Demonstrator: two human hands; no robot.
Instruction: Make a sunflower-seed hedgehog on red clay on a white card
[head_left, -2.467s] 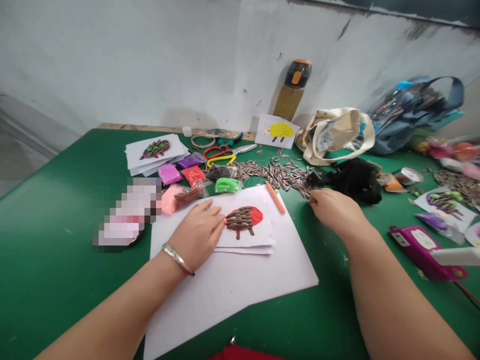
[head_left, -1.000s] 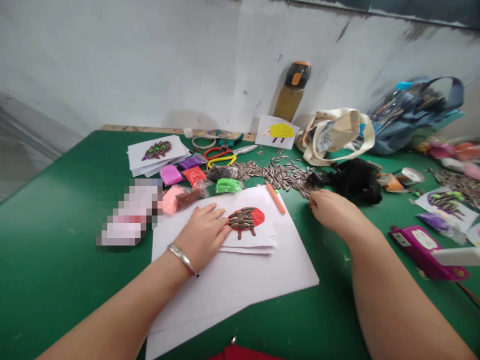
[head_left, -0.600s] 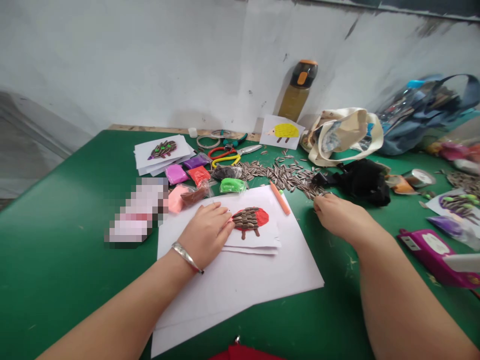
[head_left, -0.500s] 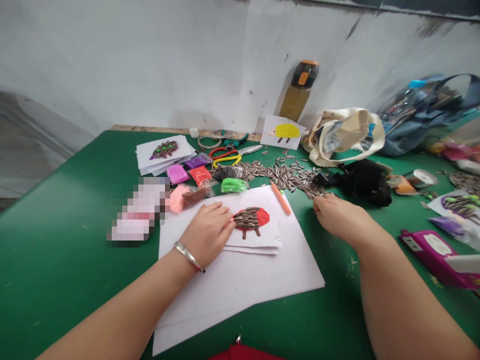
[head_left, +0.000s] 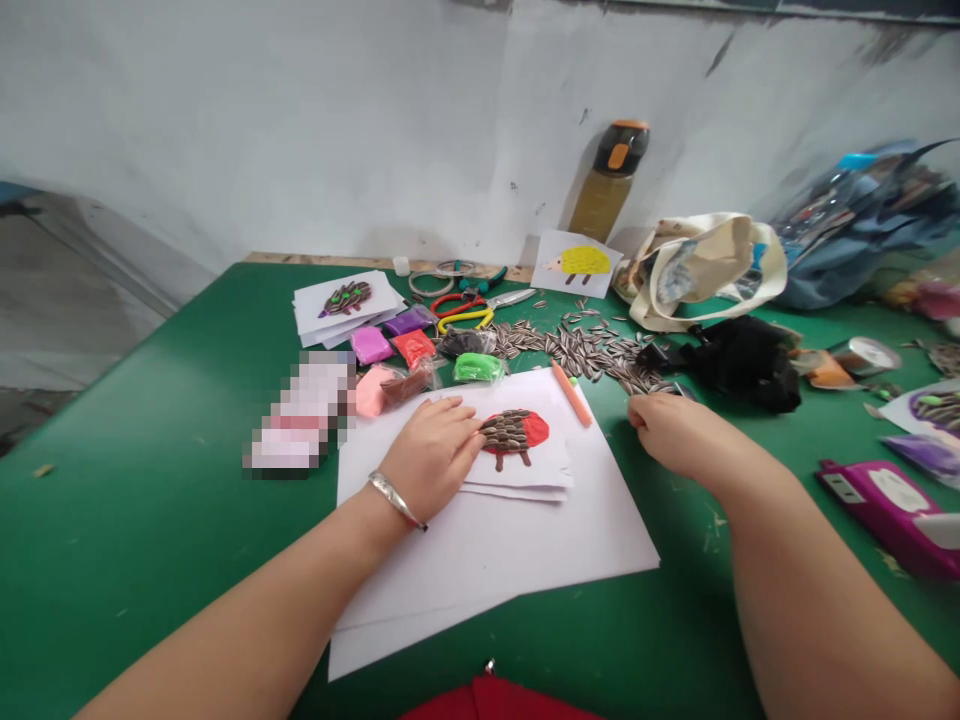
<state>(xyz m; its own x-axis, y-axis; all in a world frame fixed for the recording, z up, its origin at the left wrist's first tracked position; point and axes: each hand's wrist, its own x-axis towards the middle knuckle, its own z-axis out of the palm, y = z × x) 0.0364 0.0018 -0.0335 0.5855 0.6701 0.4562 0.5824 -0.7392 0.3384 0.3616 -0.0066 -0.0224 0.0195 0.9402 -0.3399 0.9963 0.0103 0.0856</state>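
Note:
My left hand (head_left: 439, 450) lies flat with fingers outstretched on a small white paper sheet (head_left: 551, 475). Beside its fingertips is a red clay shape (head_left: 537, 429) with two brown legs, partly covered by rows of striped sunflower seeds (head_left: 510, 432). The sheet rests on larger white paper (head_left: 525, 550). To the right, my right hand (head_left: 667, 430) is closed, fingers curled down at the near edge of a loose pile of sunflower seeds (head_left: 585, 350). Whatever its fingertips pinch is hidden. An orange pen-like stick (head_left: 571, 394) lies between the hands on the paper.
Packets of coloured clay (head_left: 412, 348), scissors (head_left: 469, 318) and a seed-decorated card (head_left: 349, 298) are behind my left hand. A yellow hedgehog picture (head_left: 577, 263), bottle (head_left: 609, 180), cream bag (head_left: 701, 270), black bundle (head_left: 750, 365) and magenta device (head_left: 889, 510) stand farther back and right.
The view has turned slightly left, so the table things appear farther right. My right hand has drawn back a little from the seed pile; my left hand stays on the sheet.

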